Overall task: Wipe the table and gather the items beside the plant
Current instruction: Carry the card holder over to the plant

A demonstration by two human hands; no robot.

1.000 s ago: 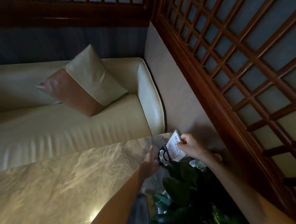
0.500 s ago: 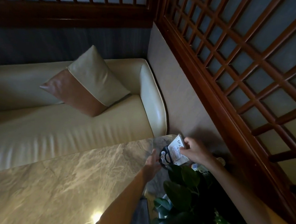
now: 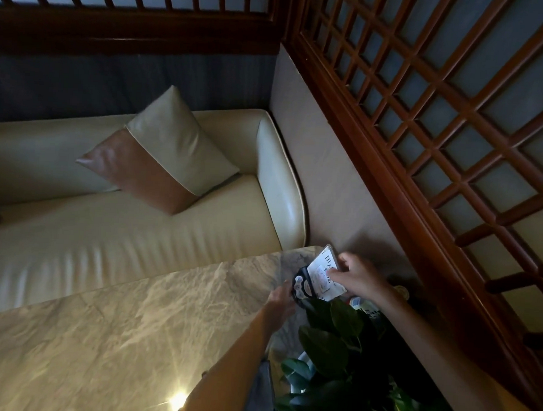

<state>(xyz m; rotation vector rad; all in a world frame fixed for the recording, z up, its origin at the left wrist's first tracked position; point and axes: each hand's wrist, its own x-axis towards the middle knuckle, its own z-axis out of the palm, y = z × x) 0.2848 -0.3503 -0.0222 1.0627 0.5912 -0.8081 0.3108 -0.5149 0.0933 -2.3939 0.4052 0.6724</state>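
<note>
Fingers (image 3: 334,274) of the right hand (image 3: 358,279) pinch a white card (image 3: 321,276) by its right edge, at the desk's far corner just past the plant (image 3: 349,362). The desk (image 3: 96,337) is pale marble; a sofa (image 3: 119,227) sits beyond it. The left hand (image 3: 282,299) touches a dark item (image 3: 301,286) just beside the card; whether it grips it I cannot tell. The card looks light, thin and stiff, likely slippery, so a pinch across its edges should hold. More small items (image 3: 364,306) lie behind the leaves.
</note>
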